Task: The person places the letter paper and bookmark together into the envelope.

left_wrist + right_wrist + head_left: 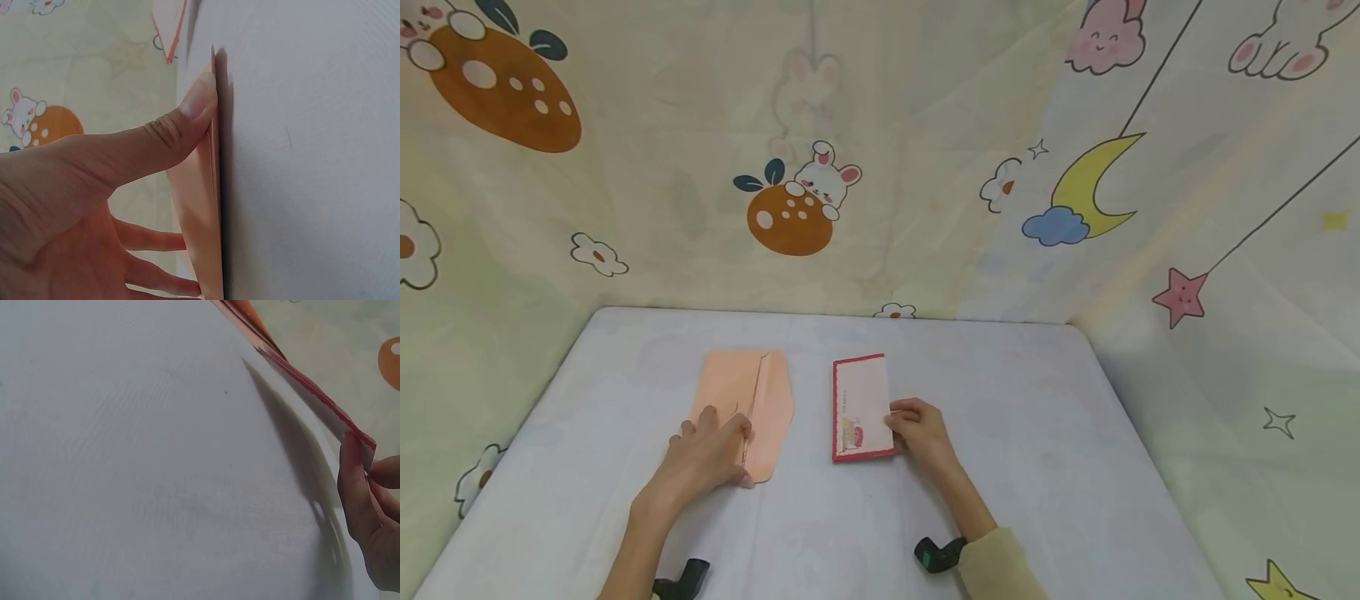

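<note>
A peach paper envelope [730,375] lies on the left half of the white table, its pointed flap spread out toward the right. My left hand [703,454] rests on its lower part with fingers apart; in the left wrist view the thumb [162,134] presses on the envelope near an edge. To the right, a pale pink greeting card [865,392] with a red border and a small printed picture is held by my right hand [925,437], which pinches its right edge between thumb and fingers. The right wrist view shows the card [319,403] raised off the table, casting a shadow.
A white cloth covers the table [1022,400]. Behind and on both sides hangs a patterned curtain [910,183] with printed rabbits, flowers and a moon. Black devices sit at the left wrist [683,581] and the right wrist [936,556].
</note>
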Demonstrator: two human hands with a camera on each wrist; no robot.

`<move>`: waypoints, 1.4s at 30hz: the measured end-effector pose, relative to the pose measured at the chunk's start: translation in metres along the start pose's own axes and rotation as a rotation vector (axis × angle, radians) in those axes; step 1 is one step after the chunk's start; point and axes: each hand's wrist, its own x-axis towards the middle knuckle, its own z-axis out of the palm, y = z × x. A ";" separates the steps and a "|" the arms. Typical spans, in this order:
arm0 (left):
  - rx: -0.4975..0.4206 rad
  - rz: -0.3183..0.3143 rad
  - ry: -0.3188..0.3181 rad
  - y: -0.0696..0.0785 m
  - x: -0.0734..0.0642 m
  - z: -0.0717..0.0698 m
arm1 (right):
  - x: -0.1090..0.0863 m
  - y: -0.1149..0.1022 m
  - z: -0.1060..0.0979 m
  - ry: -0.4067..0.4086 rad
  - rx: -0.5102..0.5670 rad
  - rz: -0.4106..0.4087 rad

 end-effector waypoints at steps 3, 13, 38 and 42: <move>0.002 -0.003 0.001 0.000 0.000 0.000 | 0.001 0.000 0.005 -0.007 -0.003 0.001; -0.007 -0.008 -0.003 0.002 -0.001 -0.002 | 0.001 -0.006 0.021 -0.060 0.008 -0.018; 0.008 -0.063 -0.025 0.005 0.003 0.001 | 0.003 -0.017 0.059 -0.117 -0.006 -0.038; 0.005 -0.065 -0.027 0.005 0.003 0.001 | 0.003 -0.019 0.063 -0.126 -0.018 -0.072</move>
